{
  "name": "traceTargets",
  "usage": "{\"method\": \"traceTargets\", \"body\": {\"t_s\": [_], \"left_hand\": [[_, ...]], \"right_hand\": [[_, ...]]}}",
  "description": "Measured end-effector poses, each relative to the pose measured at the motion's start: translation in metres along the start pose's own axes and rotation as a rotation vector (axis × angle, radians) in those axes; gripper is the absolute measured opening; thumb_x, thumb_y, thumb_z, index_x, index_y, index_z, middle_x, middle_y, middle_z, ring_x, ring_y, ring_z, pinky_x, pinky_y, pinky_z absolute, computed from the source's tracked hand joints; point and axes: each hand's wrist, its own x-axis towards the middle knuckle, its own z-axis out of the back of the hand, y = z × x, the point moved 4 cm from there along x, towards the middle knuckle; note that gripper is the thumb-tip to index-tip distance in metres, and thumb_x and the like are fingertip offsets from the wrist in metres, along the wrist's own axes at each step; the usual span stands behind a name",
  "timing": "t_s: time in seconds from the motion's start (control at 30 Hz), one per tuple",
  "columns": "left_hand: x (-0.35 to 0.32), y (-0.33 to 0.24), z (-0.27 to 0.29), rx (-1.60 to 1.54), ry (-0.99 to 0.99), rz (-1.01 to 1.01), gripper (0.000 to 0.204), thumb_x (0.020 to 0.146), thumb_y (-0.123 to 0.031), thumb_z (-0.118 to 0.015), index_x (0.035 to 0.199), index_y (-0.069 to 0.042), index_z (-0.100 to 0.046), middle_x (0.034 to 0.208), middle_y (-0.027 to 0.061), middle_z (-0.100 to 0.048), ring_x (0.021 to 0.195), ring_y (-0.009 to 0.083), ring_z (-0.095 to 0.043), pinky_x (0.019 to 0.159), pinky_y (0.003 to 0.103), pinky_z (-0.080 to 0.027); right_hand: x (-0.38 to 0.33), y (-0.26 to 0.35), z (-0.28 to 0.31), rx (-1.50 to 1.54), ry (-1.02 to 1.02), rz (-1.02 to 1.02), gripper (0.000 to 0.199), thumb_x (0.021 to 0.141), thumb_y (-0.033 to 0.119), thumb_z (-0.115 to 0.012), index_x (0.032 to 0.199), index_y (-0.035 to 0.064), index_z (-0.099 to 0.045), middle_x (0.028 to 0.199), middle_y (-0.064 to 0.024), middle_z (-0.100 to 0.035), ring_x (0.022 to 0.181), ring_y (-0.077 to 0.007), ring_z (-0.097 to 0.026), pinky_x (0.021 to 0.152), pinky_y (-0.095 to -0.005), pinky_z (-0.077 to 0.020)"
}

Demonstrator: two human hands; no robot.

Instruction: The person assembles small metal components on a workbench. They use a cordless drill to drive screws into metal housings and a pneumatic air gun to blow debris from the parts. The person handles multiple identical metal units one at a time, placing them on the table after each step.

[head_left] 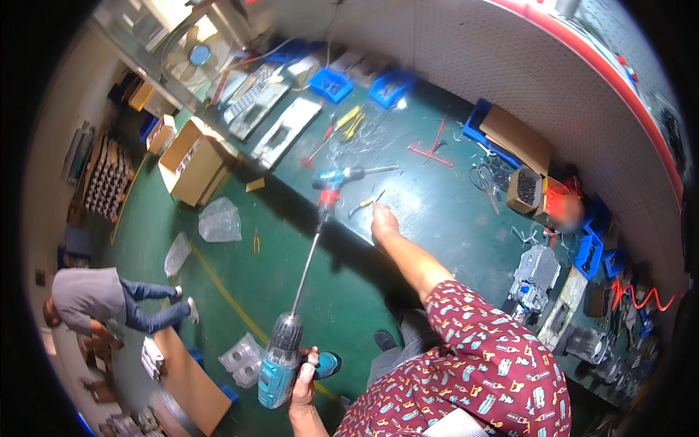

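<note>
- Drill [271, 382], teal with a dark chuck, was in the left hand [301, 387], clear of the tabletop [466, 240] and above the green floor [273, 266].
- The left hand's fingers were wrapped round its grip, between the motor housing and the teal battery end; that looked the right place to take hold, with the weight probably split on either side.
- It was likely the heavy item here: hard-shelled, solid, not fragile. A dry palm would probably have found the grip secure, while the rounded housing seemed likelier to slip.
- The long bit [306, 274] ran up from the chuck, thin, straight and presumably stiff. Its length would have made the front swing wide with a small wrist turn, and its smooth metal seemed a poor handhold.
- The right hand [384, 222] was over the tabletop near its edge, fingers drawn close together; whether they pinched anything could not be told. A small yellow-handled tool [362, 205] was just beside them, apparently light.
- Beyond the bit's far end was a second teal power tool [331, 178] with a red collar; whether bit and collar touched was unclear.
- Farther off lay a red T-shaped tool [433, 154].
</note>
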Motion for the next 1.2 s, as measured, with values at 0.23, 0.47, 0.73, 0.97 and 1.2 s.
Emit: {"method": "traceTargets", "body": {"t_s": [0.23,0.47,0.73,0.97,1.2], "left_hand": [[0.044,0.007,-0.003,0.015,0.310,-0.001,0.034,0.082,-0.016,-0.075,0.110,-0.003,-0.061,0.092,0.0053,-0.063,0.089,0.0192,-0.060,0.101,0.047,-0.047],[0.049,0.015,-0.036,-0.006,0.704,0.014,0.031,0.087,-0.015,-0.069,0.113,-0.001,-0.060,0.095,0.0076,-0.065,0.092,0.0197,-0.064,0.097,0.043,-0.050],[0.008,0.007,-0.090,-0.138,1.232,0.133,0.033,0.088,-0.016,-0.068,0.116,-0.002,-0.059,0.096,0.0047,-0.061,0.090,0.0170,-0.062,0.099,0.043,-0.050],[-0.088,0.006,-0.173,-0.084,1.484,0.249,0.044,0.080,-0.018,-0.075,0.116,-0.001,-0.058,0.090,0.0074,-0.064,0.089,0.0201,-0.063,0.098,0.041,-0.048],[-0.185,0.036,-0.272,-0.087,1.705,0.255,0.037,0.084,-0.009,-0.072,0.118,0.000,-0.060,0.096,0.0059,-0.066,0.093,0.0194,-0.063,0.095,0.038,-0.047]], "right_hand": [[-0.125,-0.051,0.100,0.759,0.069,-0.112,0.032,0.085,0.001,-0.062,0.115,-0.0051,-0.055,0.082,-0.0114,-0.065,0.053,-0.0135,-0.060,0.046,-0.0278,-0.0481],[-0.380,-0.040,0.272,1.014,-0.479,-0.003,0.030,0.093,0.012,-0.064,0.119,-0.0005,-0.056,0.088,-0.0087,-0.068,0.067,-0.0103,-0.062,0.058,-0.0260,-0.0514],[-0.603,-0.075,0.280,0.749,-0.746,-0.502,0.028,0.086,0.030,-0.075,0.083,0.0040,-0.065,0.067,0.0023,-0.054,0.062,-0.0080,-0.047,0.055,-0.0312,-0.0395],[-0.699,-0.117,0.282,1.494,-1.036,-0.265,0.020,0.093,0.025,-0.069,0.107,0.0100,-0.072,0.120,-0.0024,-0.067,0.113,-0.0126,-0.058,0.103,-0.0381,-0.0399],[-0.756,-0.148,0.365,1.799,-0.894,0.414,0.034,0.095,0.020,-0.064,0.125,0.0038,-0.061,0.125,-0.0097,-0.066,0.121,-0.0238,-0.061,0.103,-0.0478,-0.0478]]}}
